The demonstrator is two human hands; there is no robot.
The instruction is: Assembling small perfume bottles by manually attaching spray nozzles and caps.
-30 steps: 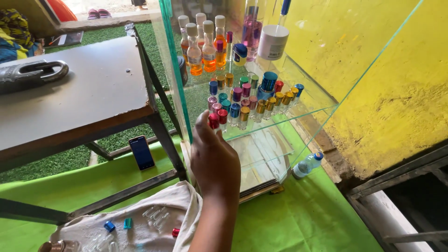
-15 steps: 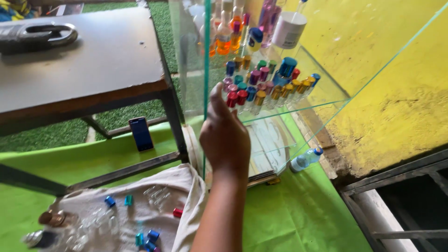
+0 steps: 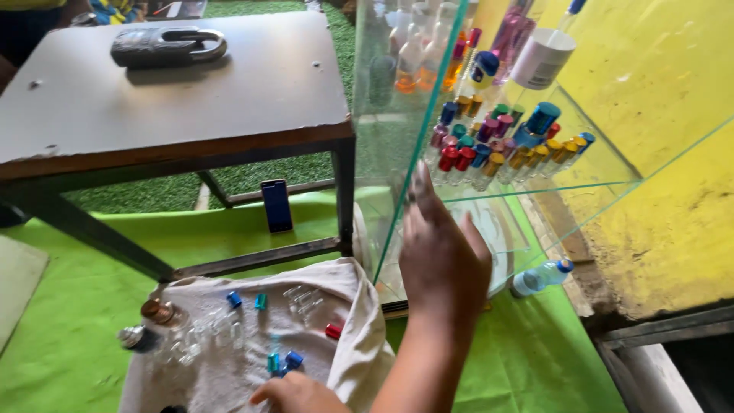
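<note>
Both hands work low before a glass display case point(image 3: 397, 138). The right hand point(image 3: 443, 260) is raised at the case's open front edge, fingers loosely spread, holding nothing visible, near the rows of small coloured-cap vials point(image 3: 497, 145) on the glass shelf. The left hand point(image 3: 294, 394) rests, curled, on a white cloth point(image 3: 344, 306) strewn with vials, whether gripping anything cannot be told.

Red, blue, gold and purple caps on small bottles point(image 3: 501, 149), bright green mat point(image 3: 527, 367), yellow wall point(image 3: 657, 84), white cloth point(image 3: 336, 336), dark brown worktop point(image 3: 176, 99)

Right hand point(image 3: 443, 256) at glass case point(image 3: 489, 199), bottles point(image 3: 497, 149) inside
</note>
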